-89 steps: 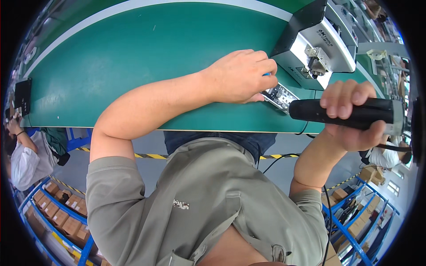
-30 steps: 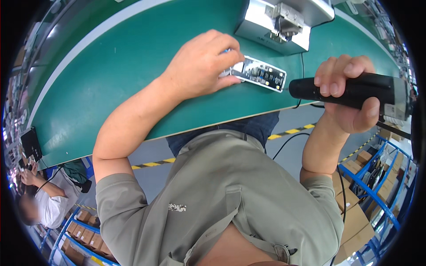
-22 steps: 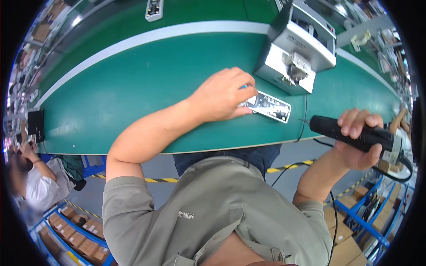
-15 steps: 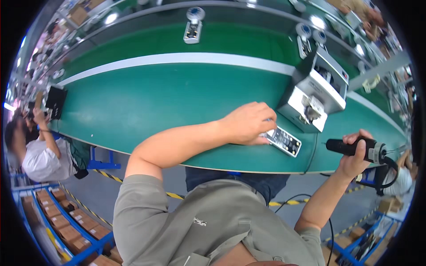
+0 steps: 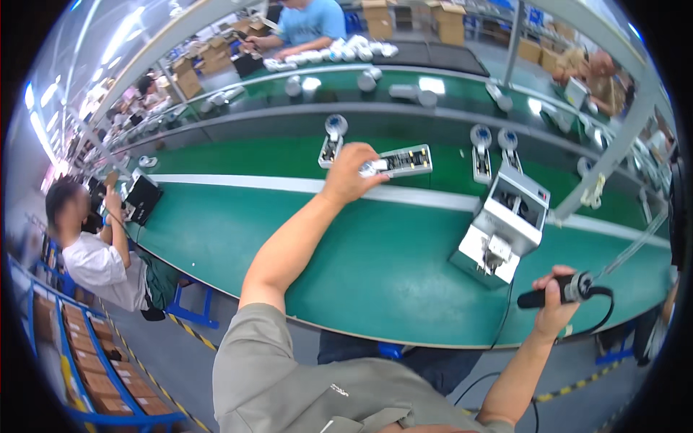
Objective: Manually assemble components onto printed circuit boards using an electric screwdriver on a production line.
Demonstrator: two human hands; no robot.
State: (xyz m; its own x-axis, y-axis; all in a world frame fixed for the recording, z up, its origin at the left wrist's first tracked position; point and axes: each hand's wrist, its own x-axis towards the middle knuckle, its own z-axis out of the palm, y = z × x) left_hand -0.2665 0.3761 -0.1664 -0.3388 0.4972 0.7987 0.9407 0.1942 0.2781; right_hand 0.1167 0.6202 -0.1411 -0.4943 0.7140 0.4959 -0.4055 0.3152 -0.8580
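My left hand [image 5: 351,173] reaches far out over the green belt [image 5: 253,155] behind the workbench. Its fingers grip one end of a white oblong device housing [image 5: 426,160] with an exposed circuit board, and they cover that end. Just beyond this hand lies a similar device with a round head [image 5: 330,150]. At the right, over the bench's near side, my right hand [image 5: 556,307] is wrapped round a black electric screwdriver [image 5: 533,299]. Its cable hangs from the back end, and its tip points left.
A grey and white bench machine, apparently a screw feeder [image 5: 498,238], stands right of centre on the green workbench [image 5: 361,267]. Two more round-headed devices [image 5: 481,164] lie on the belt behind it. A slanted metal post [image 5: 613,151] rises at right. Co-workers sit at left and across.
My left hand has carried the device housing from the bench beside the machine, forward and left over the belt. The right hand still holds the screwdriver. The view has tilted up.
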